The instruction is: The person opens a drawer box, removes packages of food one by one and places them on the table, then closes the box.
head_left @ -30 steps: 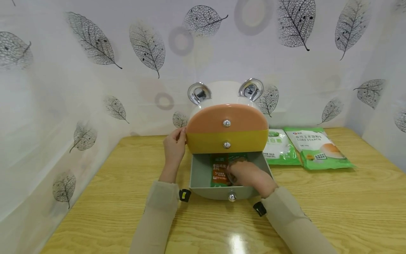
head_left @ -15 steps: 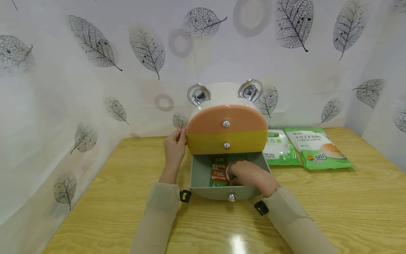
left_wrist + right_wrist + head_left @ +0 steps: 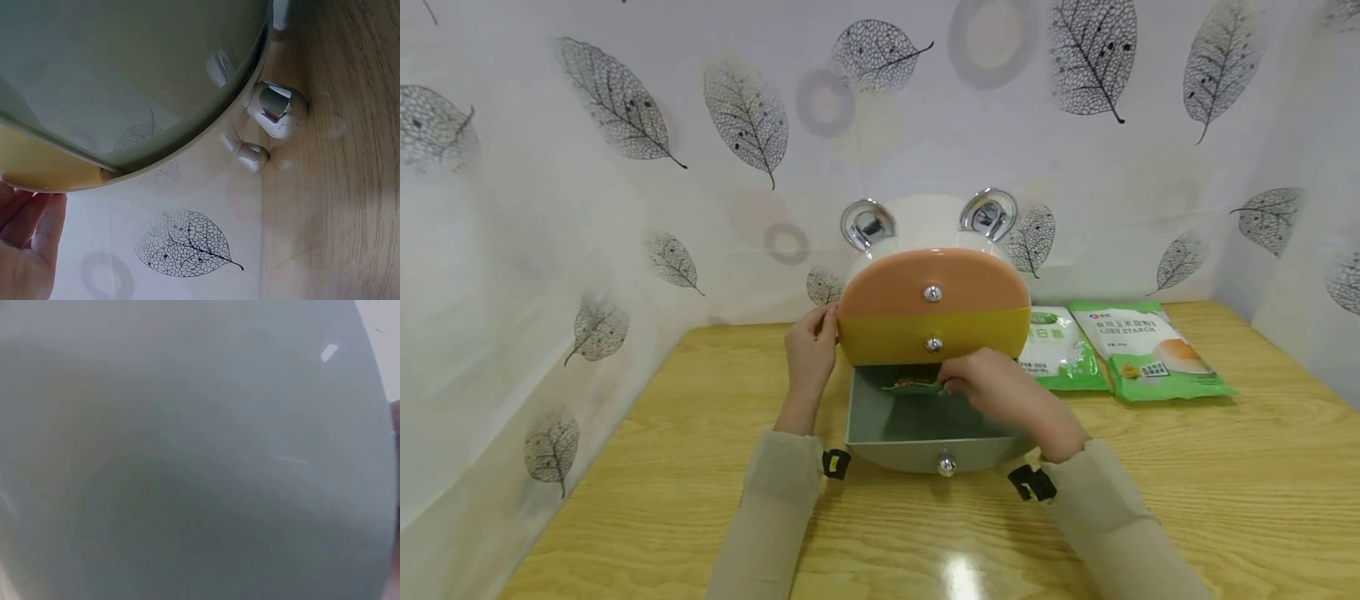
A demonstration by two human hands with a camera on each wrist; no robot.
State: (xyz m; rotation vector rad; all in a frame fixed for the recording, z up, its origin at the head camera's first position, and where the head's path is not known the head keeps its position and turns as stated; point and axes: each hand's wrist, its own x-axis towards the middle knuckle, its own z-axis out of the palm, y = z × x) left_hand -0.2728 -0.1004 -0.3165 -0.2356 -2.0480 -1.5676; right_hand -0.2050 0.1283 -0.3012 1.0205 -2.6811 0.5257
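Observation:
A small frog-shaped drawer cabinet (image 3: 887,287) stands on the table, with orange and yellow fronts and silvery knobs. Its bottom grey-green drawer (image 3: 895,457) is pulled out. My right hand (image 3: 1003,387), over the drawer's right part, pinches a green and red seasoning packet (image 3: 912,386) seen nearly edge-on. In the right wrist view the drawer's smooth front (image 3: 200,456) fills most of the picture and hides the packet. My left hand (image 3: 811,354) rests its fingertips on the cabinet's left side; in the left wrist view these fingers (image 3: 49,228) lie nearly straight against the yellow edge.
A corn starch bag (image 3: 1150,350) lies to the right of the cabinet, beside a white and green bag (image 3: 1056,350) partly hidden by it. Behind the wooden table (image 3: 700,500) hangs a leaf-patterned curtain (image 3: 745,250).
My right hand has taken hold of the packet and lifted it from the drawer floor, tilting it toward the drawer's back. My left hand stays at the cabinet's side.

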